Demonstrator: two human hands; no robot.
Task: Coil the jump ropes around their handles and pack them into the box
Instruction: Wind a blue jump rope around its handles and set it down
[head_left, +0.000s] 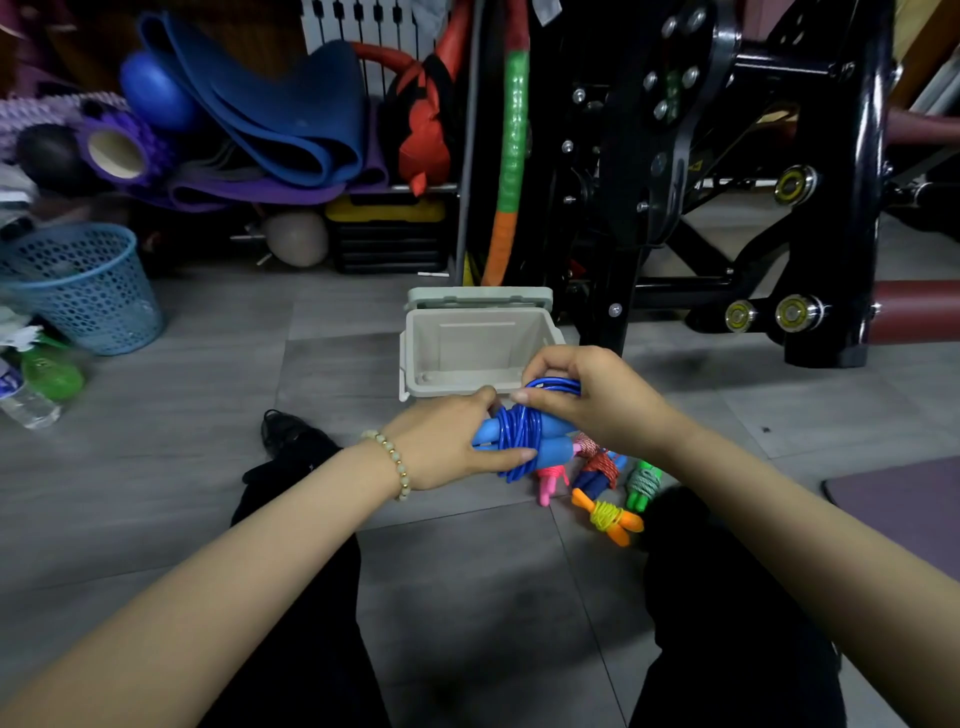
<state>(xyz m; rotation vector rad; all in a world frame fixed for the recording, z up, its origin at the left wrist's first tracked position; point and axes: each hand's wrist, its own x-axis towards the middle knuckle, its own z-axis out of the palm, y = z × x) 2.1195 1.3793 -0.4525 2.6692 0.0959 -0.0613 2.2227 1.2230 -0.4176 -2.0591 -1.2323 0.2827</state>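
A blue mesh basket (83, 291) stands on the grey floor tiles at about nine o'clock in the view, with plastic bottles (31, 395) just below it at eight. Toward the middle, the left hand (447, 444), with a bead bracelet (396, 467) on its wrist, grips the paired handles of the blue jump rope (524, 431), thumb underneath and fingers curled over the far side. The blue cord is wound several turns round the middle of the handles, and the bundle is held above the floor. At twelve o'clock from the rope, just beyond the hands, the beige box (478, 348) sits on the floor with its lid tipped back. The right hand (592, 400), at one o'clock from the rope, pinches a loop of the blue cord between thumb and curled fingers. On the floor at five o'clock from the rope four coiled ropes lie close together: a pink rope (549, 480), a red-and-blue rope (597, 470), an orange rope (608, 517) bound in yellow cord, and a green rope (644, 484). A black exercise machine (779, 182) fills the view at two o'clock.
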